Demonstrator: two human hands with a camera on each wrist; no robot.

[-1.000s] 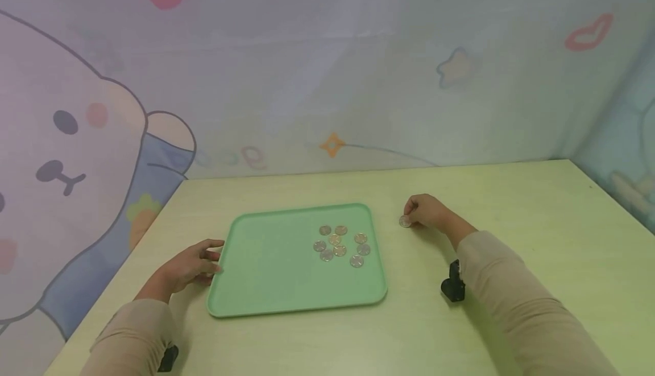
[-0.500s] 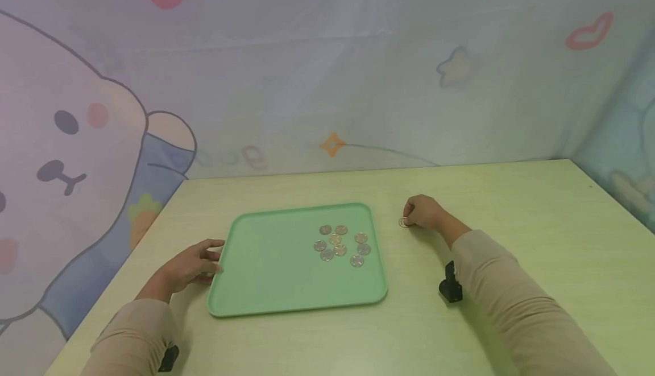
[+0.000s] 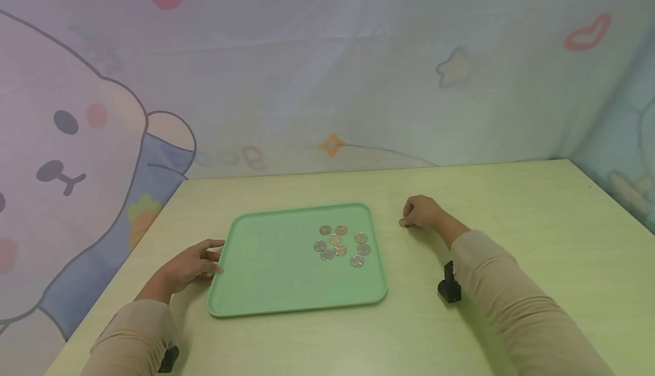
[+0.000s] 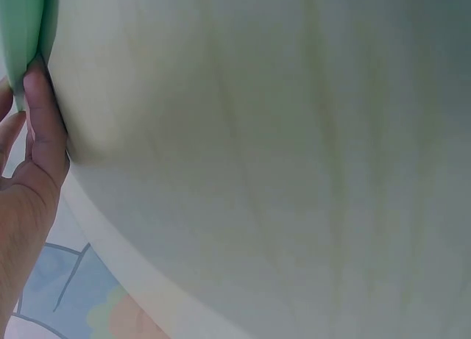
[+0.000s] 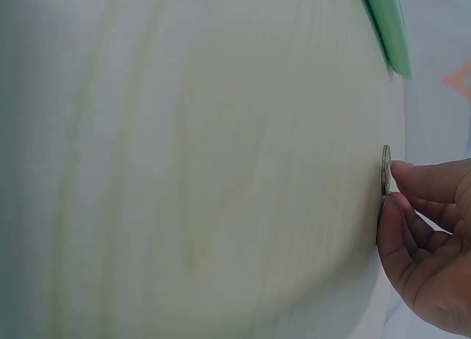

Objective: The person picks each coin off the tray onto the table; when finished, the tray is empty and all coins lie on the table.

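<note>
A mint-green tray (image 3: 266, 273) lies on the table with several round coins (image 3: 340, 250) spread over its right part. Beside the tray's left rim is my left hand (image 3: 190, 265), its fingers relaxed and spread and their tips against the rim; the left wrist view shows the fingertips (image 4: 35, 78) right at the green edge. To the right of the tray, my right hand (image 3: 423, 212) holds a single coin (image 3: 402, 223) at the table surface. In the right wrist view this coin (image 5: 386, 170) appears nearly edge-on between thumb and finger, the other fingers curled behind.
The pale yellow-green table (image 3: 286, 344) runs back to a cloth backdrop (image 3: 307, 80) printed with a bear, hearts and stars. A black wrist camera (image 3: 450, 290) hangs below the right sleeve, and another (image 3: 169, 359) sits at the left sleeve.
The right hand has shifted very slightly toward the tray, and its coin, first seen flat, now looks narrower and more tilted. The left hand, the tray and its coins stay put.
</note>
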